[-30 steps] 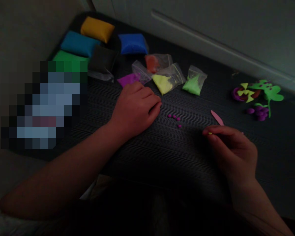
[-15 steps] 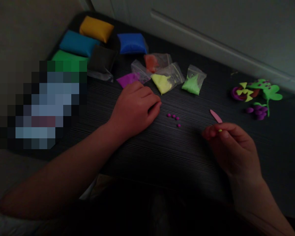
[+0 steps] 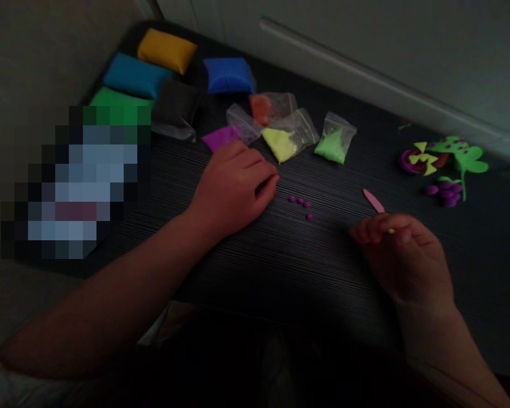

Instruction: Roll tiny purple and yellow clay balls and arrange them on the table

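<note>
My right hand (image 3: 408,255) is closed, with a tiny yellow-green ball of modelling clay (image 3: 391,230) between thumb and index finger. Just beyond its fingers, a flat pink modelling tool (image 3: 373,200) lies on the dark table. My left hand (image 3: 238,190) rests palm down with its fingers curled and thumb close to the index finger; whatever is inside is hidden. Several small purple clay balls (image 3: 300,200) lie between the hands, nearer the left. Past the left knuckles is an opened bag of purple clay (image 3: 221,137), beside a bag of yellow clay (image 3: 278,144).
Bags of light green (image 3: 332,146) and red clay (image 3: 262,109) lie farther back. Blue (image 3: 229,75), yellow-orange (image 3: 165,51), teal (image 3: 134,75) and black packs (image 3: 176,105) stand at the back left. Finished-looking clay shapes, including a purple grape bunch (image 3: 448,192), lie right. A blurred-out object (image 3: 83,181) lies left.
The right thumb has shifted slightly right against the index finger, and the yellow-green ball has rolled right with it. My left hand stays still.
</note>
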{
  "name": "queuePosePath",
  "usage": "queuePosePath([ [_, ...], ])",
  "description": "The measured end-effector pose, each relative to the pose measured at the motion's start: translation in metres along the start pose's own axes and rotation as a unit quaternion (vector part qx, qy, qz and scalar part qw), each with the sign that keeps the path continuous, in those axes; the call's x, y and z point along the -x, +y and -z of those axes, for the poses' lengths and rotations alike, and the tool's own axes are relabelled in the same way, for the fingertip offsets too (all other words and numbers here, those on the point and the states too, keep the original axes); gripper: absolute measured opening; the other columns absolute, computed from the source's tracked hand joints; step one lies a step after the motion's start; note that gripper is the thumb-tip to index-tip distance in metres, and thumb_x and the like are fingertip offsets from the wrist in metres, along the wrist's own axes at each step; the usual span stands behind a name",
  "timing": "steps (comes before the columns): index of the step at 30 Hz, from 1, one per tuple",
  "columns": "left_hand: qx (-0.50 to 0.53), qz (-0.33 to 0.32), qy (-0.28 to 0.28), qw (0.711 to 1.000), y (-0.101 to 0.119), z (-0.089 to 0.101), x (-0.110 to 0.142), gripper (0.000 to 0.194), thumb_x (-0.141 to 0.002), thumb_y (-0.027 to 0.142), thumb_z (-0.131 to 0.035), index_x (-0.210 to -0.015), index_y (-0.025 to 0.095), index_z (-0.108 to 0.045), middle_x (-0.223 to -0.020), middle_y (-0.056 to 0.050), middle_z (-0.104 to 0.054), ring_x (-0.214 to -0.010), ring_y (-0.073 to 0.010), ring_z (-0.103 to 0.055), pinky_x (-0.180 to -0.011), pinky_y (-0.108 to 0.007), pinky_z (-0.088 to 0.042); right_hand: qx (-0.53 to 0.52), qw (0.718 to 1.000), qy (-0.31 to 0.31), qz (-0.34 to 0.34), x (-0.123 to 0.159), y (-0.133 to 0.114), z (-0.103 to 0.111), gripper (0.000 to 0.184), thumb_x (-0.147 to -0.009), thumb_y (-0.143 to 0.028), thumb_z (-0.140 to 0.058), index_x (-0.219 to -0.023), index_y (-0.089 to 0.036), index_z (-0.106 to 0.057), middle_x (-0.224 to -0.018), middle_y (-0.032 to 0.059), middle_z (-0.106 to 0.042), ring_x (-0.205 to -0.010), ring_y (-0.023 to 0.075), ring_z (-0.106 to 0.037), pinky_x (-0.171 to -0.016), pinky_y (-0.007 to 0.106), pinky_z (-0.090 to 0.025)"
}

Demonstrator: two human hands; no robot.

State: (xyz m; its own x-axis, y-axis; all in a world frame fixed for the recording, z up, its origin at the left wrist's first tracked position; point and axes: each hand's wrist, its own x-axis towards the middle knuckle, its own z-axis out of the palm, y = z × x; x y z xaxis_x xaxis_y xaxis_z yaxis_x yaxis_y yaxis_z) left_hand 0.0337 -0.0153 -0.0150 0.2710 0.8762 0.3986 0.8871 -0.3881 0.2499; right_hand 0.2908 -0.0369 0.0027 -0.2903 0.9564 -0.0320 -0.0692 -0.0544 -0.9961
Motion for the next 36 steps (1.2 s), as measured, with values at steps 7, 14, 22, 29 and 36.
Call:
queuePosePath([
  [7, 0.005, -0.002, 0.012, 1.0, 0.002, 0.001, 0.0, 0.023, -0.083, 0.03, -0.043, -0.083, 0.017, -0.062, -0.08, -0.004, -0.061, -0.08, -0.0178, -0.053, -0.077, -0.035, -0.039, 0.132, 0.99, 0.03, -0.033, 0.008, 0.002, 0.003, 0.016, -0.076, -0.024, -0.06, -0.09, -0.031, -0.063, -0.083, -0.0005, -0.06, -0.077, 0.0149, -0.056, -0.066, 0.032, -0.047],
  [14, 0.02, -0.02, 0.017, 0.999, 0.004, 0.001, 0.001, 0.018, -0.082, 0.027, -0.047, -0.085, 0.017, -0.062, -0.08, -0.003, -0.063, -0.079, -0.0168, -0.053, -0.076, -0.033, -0.04, 0.377, 0.921, -0.072, 0.069, 0.007, -0.006, -0.018, 0.017, -0.077, -0.018, -0.059, -0.092, -0.026, -0.061, -0.085, 0.0005, -0.062, -0.081, 0.0141, -0.057, -0.069, 0.03, -0.046],
  [22, 0.045, -0.029, 0.019, 0.998, 0.006, 0.005, 0.004, 0.015, -0.08, 0.025, -0.05, -0.085, 0.017, -0.062, -0.081, -0.003, -0.064, -0.079, -0.0169, -0.053, -0.076, -0.033, -0.042, 0.53, 0.823, -0.122, 0.163, -0.01, 0.01, -0.04, 0.013, -0.079, -0.029, -0.056, -0.089, -0.022, -0.061, -0.083, 0.003, -0.06, -0.079, 0.0164, -0.052, -0.071, 0.034, -0.039],
  [29, 0.046, -0.03, 0.021, 0.998, 0.007, 0.008, 0.004, 0.015, -0.079, 0.025, -0.052, -0.087, 0.017, -0.062, -0.082, -0.003, -0.063, -0.079, -0.017, -0.054, -0.077, -0.034, -0.042, 0.521, 0.828, -0.119, 0.169, -0.008, 0.01, -0.035, 0.02, -0.078, -0.032, -0.059, -0.094, -0.021, -0.06, -0.085, 0.0039, -0.058, -0.081, 0.0163, -0.052, -0.072, 0.033, -0.04],
  [36, 0.121, -0.091, -0.081, 0.985, 0.009, 0.017, 0.007, 0.014, -0.078, 0.027, -0.055, -0.087, 0.02, -0.062, -0.082, -0.001, -0.063, -0.08, -0.0159, -0.054, -0.074, -0.033, -0.04, 0.506, 0.849, -0.069, 0.14, -0.016, 0.005, -0.031, 0.02, -0.08, -0.026, -0.056, -0.098, -0.02, -0.06, -0.086, 0.0043, -0.058, -0.081, 0.0147, -0.054, -0.071, 0.03, -0.044],
])
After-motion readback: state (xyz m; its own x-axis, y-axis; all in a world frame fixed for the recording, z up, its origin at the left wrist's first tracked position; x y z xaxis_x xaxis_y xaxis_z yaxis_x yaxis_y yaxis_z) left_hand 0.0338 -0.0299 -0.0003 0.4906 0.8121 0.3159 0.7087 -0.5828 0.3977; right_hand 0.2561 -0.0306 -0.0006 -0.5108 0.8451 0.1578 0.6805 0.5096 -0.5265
